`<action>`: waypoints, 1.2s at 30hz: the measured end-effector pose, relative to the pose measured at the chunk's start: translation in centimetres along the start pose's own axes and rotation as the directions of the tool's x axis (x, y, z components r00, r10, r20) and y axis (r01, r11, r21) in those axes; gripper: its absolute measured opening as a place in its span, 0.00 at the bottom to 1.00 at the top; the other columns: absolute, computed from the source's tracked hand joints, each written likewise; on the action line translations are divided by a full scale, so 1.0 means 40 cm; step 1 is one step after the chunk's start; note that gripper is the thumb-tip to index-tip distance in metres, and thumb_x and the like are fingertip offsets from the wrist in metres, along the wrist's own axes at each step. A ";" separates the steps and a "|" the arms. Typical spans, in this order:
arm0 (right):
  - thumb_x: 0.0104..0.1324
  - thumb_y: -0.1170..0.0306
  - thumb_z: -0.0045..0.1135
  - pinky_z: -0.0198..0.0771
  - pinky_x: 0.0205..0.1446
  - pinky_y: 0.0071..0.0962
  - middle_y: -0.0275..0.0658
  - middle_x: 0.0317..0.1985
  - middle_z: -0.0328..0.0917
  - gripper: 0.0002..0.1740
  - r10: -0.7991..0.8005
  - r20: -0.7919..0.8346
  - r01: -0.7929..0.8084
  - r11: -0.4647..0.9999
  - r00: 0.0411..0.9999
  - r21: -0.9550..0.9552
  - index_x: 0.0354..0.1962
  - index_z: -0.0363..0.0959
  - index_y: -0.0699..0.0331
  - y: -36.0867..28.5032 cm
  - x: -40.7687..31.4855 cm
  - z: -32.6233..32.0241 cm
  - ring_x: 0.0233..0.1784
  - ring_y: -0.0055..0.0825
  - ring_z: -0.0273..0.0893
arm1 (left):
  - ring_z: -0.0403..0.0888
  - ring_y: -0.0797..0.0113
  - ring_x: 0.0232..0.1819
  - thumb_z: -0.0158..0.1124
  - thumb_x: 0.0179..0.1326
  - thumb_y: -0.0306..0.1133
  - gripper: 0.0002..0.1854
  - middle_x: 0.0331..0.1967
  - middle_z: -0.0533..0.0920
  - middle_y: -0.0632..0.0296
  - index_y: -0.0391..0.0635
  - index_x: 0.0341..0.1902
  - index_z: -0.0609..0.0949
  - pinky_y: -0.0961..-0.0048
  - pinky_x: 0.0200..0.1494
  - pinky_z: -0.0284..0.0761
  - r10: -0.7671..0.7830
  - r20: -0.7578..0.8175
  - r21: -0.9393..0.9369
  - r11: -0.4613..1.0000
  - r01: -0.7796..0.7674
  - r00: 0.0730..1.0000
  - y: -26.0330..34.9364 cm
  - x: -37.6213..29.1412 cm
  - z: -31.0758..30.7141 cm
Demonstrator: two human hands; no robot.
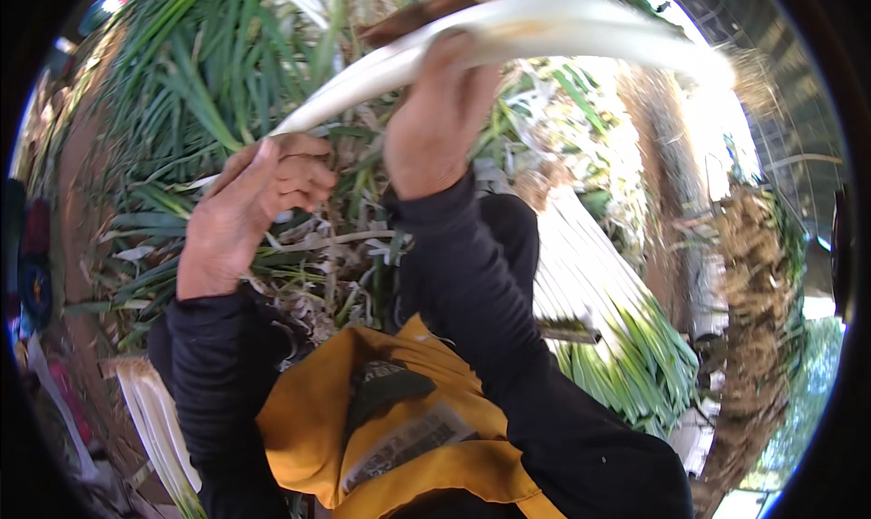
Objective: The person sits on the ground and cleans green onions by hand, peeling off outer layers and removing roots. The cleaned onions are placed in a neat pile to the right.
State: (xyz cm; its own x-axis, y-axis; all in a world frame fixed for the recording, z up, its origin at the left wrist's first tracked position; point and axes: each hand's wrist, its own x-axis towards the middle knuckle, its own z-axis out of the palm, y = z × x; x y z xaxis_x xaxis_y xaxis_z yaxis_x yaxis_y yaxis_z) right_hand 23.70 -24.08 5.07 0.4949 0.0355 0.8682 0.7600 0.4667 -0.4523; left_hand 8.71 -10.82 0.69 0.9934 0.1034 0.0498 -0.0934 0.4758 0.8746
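A long white leek stalk [544, 25] crosses the top of the head view, its rooted end at the right blurred. My right hand [446, 104] is shut on its middle, fingers wrapped over the stalk. My left hand [262, 185] grips the thin end of the same stalk between thumb and fingers, lower and to the left. Right of my knee lies a bundle of cleaned leeks [585, 267], roots towards the top and green leaves towards the bottom. More white leeks [153, 424] lie at the lower left, beside my left sleeve.
A heap of green leek leaves [204, 63] fills the upper left. Peeled skins and leaf scraps [333, 267] cover the ground between my legs. More pale scraps [578, 111] lie at the upper right. A long row of rooted leeks [755, 301] stands along the right side.
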 end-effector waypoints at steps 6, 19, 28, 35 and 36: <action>0.80 0.37 0.42 0.76 0.36 0.27 0.37 0.31 0.74 0.32 -0.299 0.077 0.299 0.831 0.951 -0.468 0.43 0.69 0.61 -0.257 0.347 -0.440 0.31 0.27 0.74 | 0.85 0.68 0.41 0.58 0.80 0.47 0.25 0.41 0.88 0.57 0.32 0.59 0.81 0.73 0.48 0.79 -0.069 -0.170 0.091 0.992 0.085 0.983 -0.012 0.009 -0.038; 0.76 0.67 0.61 0.79 0.56 0.33 0.48 0.49 0.82 0.14 0.381 0.670 0.765 -0.206 0.637 -0.610 0.53 0.77 0.67 -0.773 0.620 -0.913 0.51 0.37 0.84 | 0.85 0.73 0.38 0.58 0.81 0.43 0.19 0.39 0.88 0.63 0.36 0.57 0.82 0.76 0.43 0.79 -0.146 -0.328 0.107 0.976 0.191 0.933 -0.073 0.045 -0.127; 0.69 0.51 0.67 0.78 0.32 0.44 0.49 0.28 0.80 0.29 0.889 0.087 0.275 -0.045 0.449 -0.960 0.54 0.67 0.62 -0.532 -0.079 -1.126 0.30 0.48 0.82 | 0.86 0.71 0.37 0.61 0.79 0.46 0.19 0.37 0.88 0.62 0.40 0.54 0.83 0.75 0.41 0.79 -0.184 -0.303 0.128 0.965 0.231 0.935 -0.113 0.041 -0.158; 0.69 0.49 0.65 0.78 0.42 0.47 0.52 0.40 0.85 0.29 0.911 0.027 0.337 -0.125 0.413 -0.933 0.53 0.68 0.62 -0.458 -0.260 -1.187 0.41 0.51 0.85 | 0.86 0.70 0.37 0.60 0.80 0.44 0.19 0.37 0.88 0.62 0.39 0.55 0.82 0.74 0.42 0.78 -0.213 -0.444 0.172 0.933 0.317 0.870 -0.141 0.043 -0.172; 0.69 0.51 0.67 0.78 0.42 0.47 0.49 0.41 0.83 0.31 0.911 0.043 0.302 -0.091 0.411 -0.949 0.59 0.68 0.61 -0.449 -0.259 -1.176 0.42 0.50 0.85 | 0.85 0.70 0.38 0.60 0.80 0.44 0.19 0.38 0.88 0.62 0.39 0.55 0.82 0.74 0.41 0.78 -0.211 -0.449 0.173 0.933 0.316 0.868 -0.146 0.049 -0.164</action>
State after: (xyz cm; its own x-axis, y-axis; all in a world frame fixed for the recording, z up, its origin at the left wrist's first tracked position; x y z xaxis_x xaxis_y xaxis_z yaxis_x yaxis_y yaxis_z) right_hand 24.75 -74.40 -5.41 0.8772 0.4778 -0.0468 0.4799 -0.8704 0.1097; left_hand 10.76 -7.66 -7.49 0.8522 0.3819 -0.3576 0.2381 0.3256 0.9150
